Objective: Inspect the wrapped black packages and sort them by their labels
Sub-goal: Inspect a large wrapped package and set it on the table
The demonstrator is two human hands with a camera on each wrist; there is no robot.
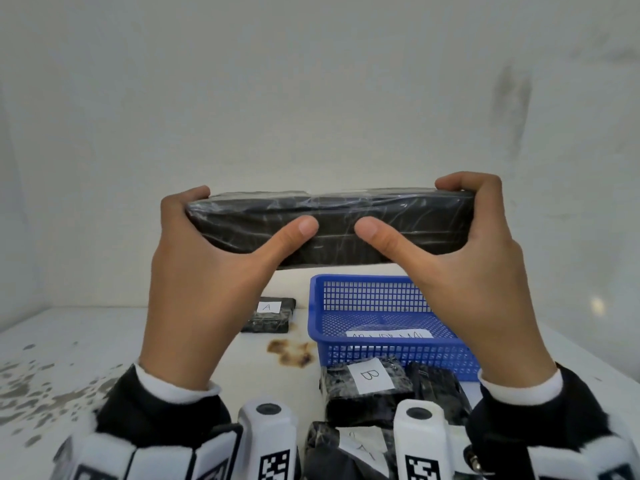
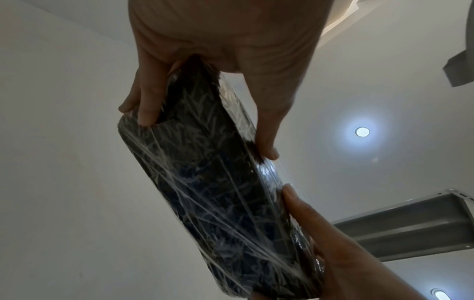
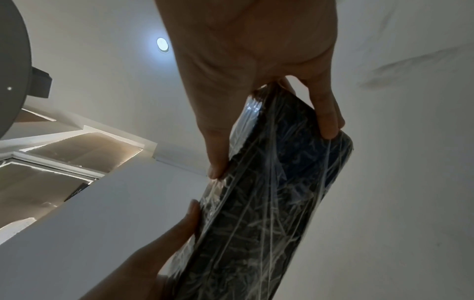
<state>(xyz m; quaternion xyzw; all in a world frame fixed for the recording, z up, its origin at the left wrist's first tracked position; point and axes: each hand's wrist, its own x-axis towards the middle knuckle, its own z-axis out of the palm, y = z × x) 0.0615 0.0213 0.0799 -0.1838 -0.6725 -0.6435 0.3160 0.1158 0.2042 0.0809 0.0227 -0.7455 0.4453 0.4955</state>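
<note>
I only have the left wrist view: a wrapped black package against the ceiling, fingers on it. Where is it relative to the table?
Observer: The held package is lifted clear of the table, level, in front of the wall, left hand on one end and right hand on the other.
Operator: Any label showing on it?
Observer: None on the side facing the head camera; only wrap.
Operator: What's underneath?
Observer: A blue basket with a paper slip inside, writing unreadable.
Operator: Other packages?
Observer: The A package lies left of the basket; the B package sits in front of it.
</note>
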